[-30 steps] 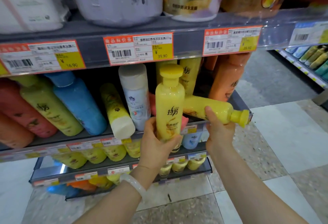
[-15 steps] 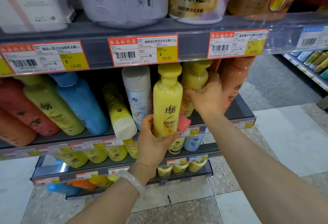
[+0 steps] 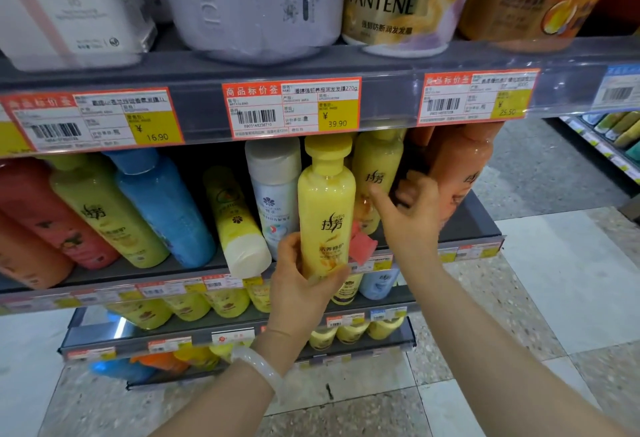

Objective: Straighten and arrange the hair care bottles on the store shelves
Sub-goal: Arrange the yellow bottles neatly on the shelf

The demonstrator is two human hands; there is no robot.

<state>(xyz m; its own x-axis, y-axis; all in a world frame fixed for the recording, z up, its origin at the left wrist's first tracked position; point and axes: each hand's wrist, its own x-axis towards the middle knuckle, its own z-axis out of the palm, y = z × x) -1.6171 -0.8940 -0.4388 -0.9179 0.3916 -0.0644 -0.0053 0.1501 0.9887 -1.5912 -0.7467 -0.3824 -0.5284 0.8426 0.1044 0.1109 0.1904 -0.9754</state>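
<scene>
My left hand point(image 3: 300, 281) grips the base of a yellow bottle point(image 3: 327, 208) and holds it upright at the front edge of the middle shelf point(image 3: 485, 229). Just behind it on the right stands a second yellow bottle point(image 3: 377, 173), upright. My right hand point(image 3: 410, 218) hovers in front of that bottle and the orange bottle point(image 3: 460, 173), fingers spread, holding nothing. A pink cap point(image 3: 362, 246) of a lying bottle pokes out between my hands. To the left, a white bottle point(image 3: 273, 187) stands upright and a yellow white-capped bottle point(image 3: 235, 222) leans.
Further left, blue point(image 3: 162, 208), yellow-green point(image 3: 104, 211) and red point(image 3: 45, 215) bottles lean over. Large tubs, among them a Pantene tub point(image 3: 405, 4), fill the top shelf behind price tags point(image 3: 291, 107). Lower shelves point(image 3: 242, 332) hold more yellow bottles. Tiled floor lies to the right.
My right hand carried a lying yellow bottle from the shelf's front edge, stood it upright behind the held one, then let go and drew back with fingers spread. The left hand kept its bottle.
</scene>
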